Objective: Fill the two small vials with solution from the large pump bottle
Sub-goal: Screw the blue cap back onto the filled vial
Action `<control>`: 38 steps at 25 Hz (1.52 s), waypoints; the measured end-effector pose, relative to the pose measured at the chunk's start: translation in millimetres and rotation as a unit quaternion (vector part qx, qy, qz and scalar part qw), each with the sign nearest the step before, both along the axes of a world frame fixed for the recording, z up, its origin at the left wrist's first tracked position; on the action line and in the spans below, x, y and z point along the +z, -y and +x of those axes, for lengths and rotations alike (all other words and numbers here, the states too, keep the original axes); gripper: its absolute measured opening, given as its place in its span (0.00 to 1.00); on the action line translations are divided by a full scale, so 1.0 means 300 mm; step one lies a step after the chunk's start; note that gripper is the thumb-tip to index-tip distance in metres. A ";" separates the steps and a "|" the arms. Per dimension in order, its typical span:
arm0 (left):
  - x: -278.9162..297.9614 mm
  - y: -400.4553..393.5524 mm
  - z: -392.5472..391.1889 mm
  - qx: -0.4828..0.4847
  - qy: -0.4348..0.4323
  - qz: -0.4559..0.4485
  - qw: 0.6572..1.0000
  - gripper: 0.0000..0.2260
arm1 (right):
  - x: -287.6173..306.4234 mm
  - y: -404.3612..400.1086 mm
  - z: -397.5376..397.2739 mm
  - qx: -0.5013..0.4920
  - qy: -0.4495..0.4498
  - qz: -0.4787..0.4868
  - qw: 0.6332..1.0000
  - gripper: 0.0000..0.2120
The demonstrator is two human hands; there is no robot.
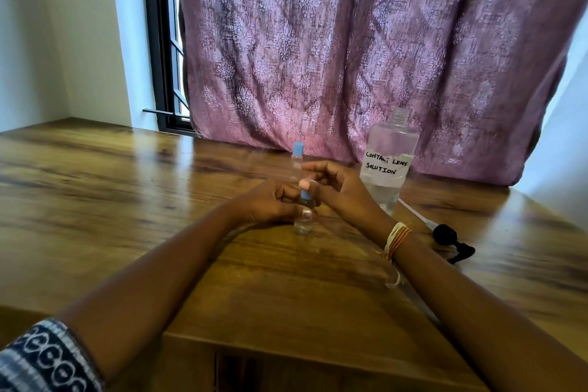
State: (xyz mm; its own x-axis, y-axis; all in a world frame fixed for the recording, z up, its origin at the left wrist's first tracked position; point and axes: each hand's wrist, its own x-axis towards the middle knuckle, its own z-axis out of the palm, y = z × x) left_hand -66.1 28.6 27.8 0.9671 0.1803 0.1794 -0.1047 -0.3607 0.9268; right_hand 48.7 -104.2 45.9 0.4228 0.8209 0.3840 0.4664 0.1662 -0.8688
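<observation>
Uncapped big bottle part full of clear liquid, left hand gripping upright vial, right hand pinching its blue cap

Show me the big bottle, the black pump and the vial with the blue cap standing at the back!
big bottle (386,165), head view, its white label.
black pump (447,235), head view, its head.
back vial (298,148), head view, its blue cap.

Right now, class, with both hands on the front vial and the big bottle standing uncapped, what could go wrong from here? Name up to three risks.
1. The large bottle stands open right behind the right hand; a bump could tip it and spill solution.
2. The pump head lies on the wooden table, so its tube may pick up dirt.
3. The left hand holds the front vial while the right works its blue cap; a slip could topple it into the second vial.
</observation>
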 end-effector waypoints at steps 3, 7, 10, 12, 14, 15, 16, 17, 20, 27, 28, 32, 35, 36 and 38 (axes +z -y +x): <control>-0.008 -0.020 -0.002 -0.002 -0.009 -0.023 1.000 0.13 | 0.018 0.009 0.020 0.059 -0.011 -0.020 0.998 0.21; -0.009 -0.018 0.003 0.004 -0.006 -0.002 1.000 0.11 | 0.021 0.012 0.018 0.009 0.025 -0.012 1.000 0.18; 0.002 -0.012 -0.005 0.005 -0.009 0.028 1.000 0.09 | -0.001 -0.002 0.002 -0.007 0.025 -0.001 1.000 0.17; 0.003 -0.010 -0.004 0.005 -0.009 0.028 1.000 0.10 | -0.001 -0.001 0.006 0.020 0.015 -0.016 1.000 0.19; -0.001 -0.006 -0.004 0.007 -0.005 0.003 1.000 0.11 | 0.011 0.010 0.015 0.048 0.007 -0.035 0.998 0.19; -0.004 -0.005 -0.003 0.008 -0.002 -0.009 1.000 0.11 | 0.016 0.014 0.017 0.043 0.011 -0.036 0.998 0.18; -0.006 -0.004 -0.001 0.005 0.001 -0.014 1.000 0.10 | 0.019 0.016 0.015 0.026 0.017 -0.030 0.999 0.17; -0.004 0.000 -0.004 0.002 0.005 -0.017 1.000 0.09 | 0.021 0.015 0.007 0.005 0.021 -0.020 1.000 0.15; 0.001 0.006 -0.010 -0.002 0.016 -0.005 1.000 0.10 | 0.000 0.002 -0.027 -0.041 0.005 0.018 0.999 0.13; 0.002 -0.038 -0.008 0.032 0.009 0.071 0.997 0.10 | -0.007 0.015 0.018 0.011 0.037 -0.134 0.990 0.26; -0.003 -0.046 -0.002 0.049 0.014 0.076 0.996 0.10 | -0.016 0.017 0.021 0.023 0.040 -0.172 0.984 0.28; -0.026 -0.071 0.019 0.092 0.019 0.041 0.995 0.17 | -0.074 0.002 0.018 -0.016 0.022 -0.153 0.988 0.32; -0.025 -0.090 0.028 0.101 0.022 0.048 0.993 0.13 | -0.095 -0.005 -0.001 -0.067 0.033 -0.111 0.991 0.24; -0.024 -0.092 0.029 0.100 0.025 0.057 0.993 0.11 | -0.096 -0.009 -0.008 -0.080 0.049 -0.111 0.989 0.20; -0.025 -0.096 0.033 0.114 0.029 0.071 0.991 0.09 | -0.098 -0.026 -0.001 -0.112 0.067 -0.113 0.985 0.16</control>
